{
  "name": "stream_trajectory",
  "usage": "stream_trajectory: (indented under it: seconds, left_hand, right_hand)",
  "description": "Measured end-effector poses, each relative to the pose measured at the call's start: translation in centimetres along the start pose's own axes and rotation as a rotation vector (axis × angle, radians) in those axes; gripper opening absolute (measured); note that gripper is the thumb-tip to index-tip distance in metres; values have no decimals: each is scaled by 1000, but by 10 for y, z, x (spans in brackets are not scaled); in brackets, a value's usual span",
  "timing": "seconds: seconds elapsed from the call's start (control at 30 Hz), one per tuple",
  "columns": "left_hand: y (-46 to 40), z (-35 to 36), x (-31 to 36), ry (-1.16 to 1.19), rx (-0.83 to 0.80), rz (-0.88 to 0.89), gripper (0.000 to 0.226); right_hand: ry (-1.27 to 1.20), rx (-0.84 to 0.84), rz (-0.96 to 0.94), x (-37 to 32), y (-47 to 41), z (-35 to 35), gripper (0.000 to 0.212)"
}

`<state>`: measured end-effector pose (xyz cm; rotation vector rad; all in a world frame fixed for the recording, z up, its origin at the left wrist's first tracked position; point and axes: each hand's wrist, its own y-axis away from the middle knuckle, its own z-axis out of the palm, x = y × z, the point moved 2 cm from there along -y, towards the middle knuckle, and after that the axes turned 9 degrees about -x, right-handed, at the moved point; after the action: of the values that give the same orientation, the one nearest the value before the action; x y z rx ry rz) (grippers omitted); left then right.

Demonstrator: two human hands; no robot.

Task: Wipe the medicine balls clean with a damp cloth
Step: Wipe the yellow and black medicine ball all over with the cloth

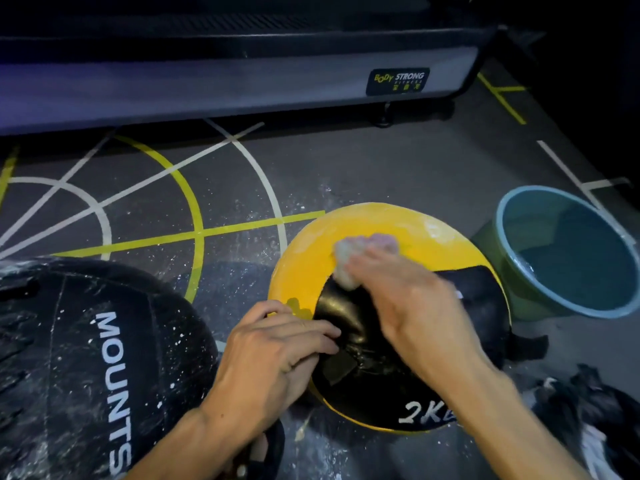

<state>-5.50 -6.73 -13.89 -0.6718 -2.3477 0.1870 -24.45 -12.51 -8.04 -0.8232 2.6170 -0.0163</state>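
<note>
The left hand [277, 344] lies with fingers curled loosely on the glossy black panel of the round yellow-and-black medicine ball [377, 306], on the floor beside a larger, dust-flecked black ball [86, 368]. Farther up the ball, the right hand [408, 292] grips a wadded pale cloth [349, 261] against its chalky yellow top. A round bucket [568, 258] of water stands just right, with line-marked floor [311, 168] beyond.

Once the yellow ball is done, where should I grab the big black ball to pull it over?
Probably with both hands, palms on opposite sides of the black ball, coming from above. It shows as a broad, rounded body with no handle in view, too wide for one hand, and its surface is dusted with white specks, so a pinch would likely slip. The left hand is nearest.
</note>
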Motion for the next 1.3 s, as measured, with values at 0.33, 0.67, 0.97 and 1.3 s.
stream_trajectory:
  seconds: [0.33, 0.67, 0.97, 1.3]
  left_hand:
    - [-17, -7, 12, -73, 44, -10, 21]
    - [-25, 3, 8, -129, -104, -92, 40]
    - [-27, 11, 14, -151, -70, -54, 37]
    - [-28, 17, 23, -175, -58, -12, 36]
  right_hand:
    - [0, 340, 344, 40, 46, -14, 33]
    - [93, 247, 399, 54, 52, -36, 34]
    - [77, 61, 181, 12, 19, -8, 25]
    - [-18, 133, 230, 14, 2, -7, 18]
